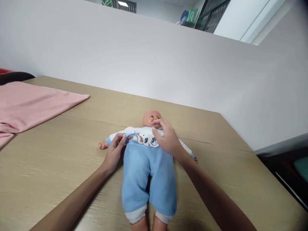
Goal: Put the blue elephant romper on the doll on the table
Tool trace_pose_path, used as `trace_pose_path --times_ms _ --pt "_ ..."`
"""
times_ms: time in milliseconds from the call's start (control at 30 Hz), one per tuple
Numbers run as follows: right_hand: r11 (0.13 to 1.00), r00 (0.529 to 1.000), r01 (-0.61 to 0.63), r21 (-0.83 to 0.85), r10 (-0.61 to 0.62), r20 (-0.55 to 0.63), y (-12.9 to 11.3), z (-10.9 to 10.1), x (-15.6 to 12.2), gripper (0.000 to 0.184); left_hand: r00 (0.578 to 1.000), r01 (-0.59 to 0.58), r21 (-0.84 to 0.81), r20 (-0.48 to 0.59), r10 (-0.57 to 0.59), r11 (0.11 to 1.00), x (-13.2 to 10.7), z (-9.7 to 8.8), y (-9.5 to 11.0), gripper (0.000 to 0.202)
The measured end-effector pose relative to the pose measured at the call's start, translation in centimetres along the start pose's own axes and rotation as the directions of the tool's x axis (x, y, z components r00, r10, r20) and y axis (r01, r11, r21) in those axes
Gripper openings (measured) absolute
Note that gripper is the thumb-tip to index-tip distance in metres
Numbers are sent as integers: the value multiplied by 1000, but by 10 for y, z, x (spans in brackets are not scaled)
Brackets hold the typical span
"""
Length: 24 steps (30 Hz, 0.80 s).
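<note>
A baby doll [152, 117] lies on its back, head away from me and legs toward me. It wears a white shirt [144, 136] with blue cuffs and printed eyes, and fluffy blue pants [149, 166] with white cuffs. At the doll's waist, my left hand [116, 147] pinches the blue-edged hem of the shirt, which is lifted a little. My right hand [167, 136] is over the other side of the chest, thumb and fingers apart and curved near the doll's chin; nothing shows between them. That hand hides part of the shirt.
The doll rests on a wooden table [72, 160] with seams across its top. A pink cloth [40, 102] lies spread at the left. Behind the table stands a white wall [144, 64]. A dark chair [16, 76] shows past the far left edge, and dark objects [288, 166] stand at the right.
</note>
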State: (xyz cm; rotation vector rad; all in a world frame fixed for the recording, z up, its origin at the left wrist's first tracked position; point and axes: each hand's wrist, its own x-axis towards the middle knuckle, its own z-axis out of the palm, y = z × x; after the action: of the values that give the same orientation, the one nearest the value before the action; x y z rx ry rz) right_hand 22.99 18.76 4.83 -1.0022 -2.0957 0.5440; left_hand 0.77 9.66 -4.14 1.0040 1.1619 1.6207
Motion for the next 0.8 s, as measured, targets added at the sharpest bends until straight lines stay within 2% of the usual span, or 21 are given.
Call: trace_pose_path --times_ms 67,100,133,200,267,300,367,433,467,533,633,667,733,800 --pt "995 981 95 -27 -89 170 -11 16 31 12 998 -60 15 -35 61 998 -2 3 2 45" --pt "989 951 142 -31 -128 283 -14 27 47 13 995 -88 43 -45 90 995 -3 4 3 46" --pt "981 898 190 -24 -164 408 -17 40 62 14 992 -110 73 -50 114 991 -5 4 5 47" --pt "964 745 266 26 -223 628 -21 67 88 21 990 -133 127 -37 139 983 -7 3 6 47" --pt "952 623 296 83 -258 739 -23 94 105 29 988 -150 169 -14 154 974 -9 2 5 43" --pt "948 587 300 103 -269 763 -24 105 111 32 986 -160 183 -3 164 970 -10 1 4 41" --pt "945 564 304 121 -281 776 -25 119 114 31 983 -181 199 7 183 963 -10 -1 2 36" --pt "944 575 304 124 -286 766 -24 122 110 28 981 -193 202 21 193 960 -11 -3 0 31" --pt "946 595 298 131 -291 749 -23 120 105 28 980 -199 203 38 195 959 -11 -4 0 30" --pt "948 666 259 185 -313 677 -18 109 95 32 975 -218 214 88 203 952 -13 -6 1 27" --pt "935 804 164 314 -311 506 -9 88 81 43 955 -289 271 152 256 918 -16 -9 2 25" --pt "928 831 136 346 -297 471 -7 81 77 46 942 -331 294 160 295 897 -16 -11 1 24" --pt "922 845 109 372 -283 454 -3 70 72 50 904 -428 349 154 399 833 -17 -14 -3 19" --pt "916 829 127 381 -309 466 -1 63 69 53 832 -541 385 112 544 748 -17 -16 -9 15"
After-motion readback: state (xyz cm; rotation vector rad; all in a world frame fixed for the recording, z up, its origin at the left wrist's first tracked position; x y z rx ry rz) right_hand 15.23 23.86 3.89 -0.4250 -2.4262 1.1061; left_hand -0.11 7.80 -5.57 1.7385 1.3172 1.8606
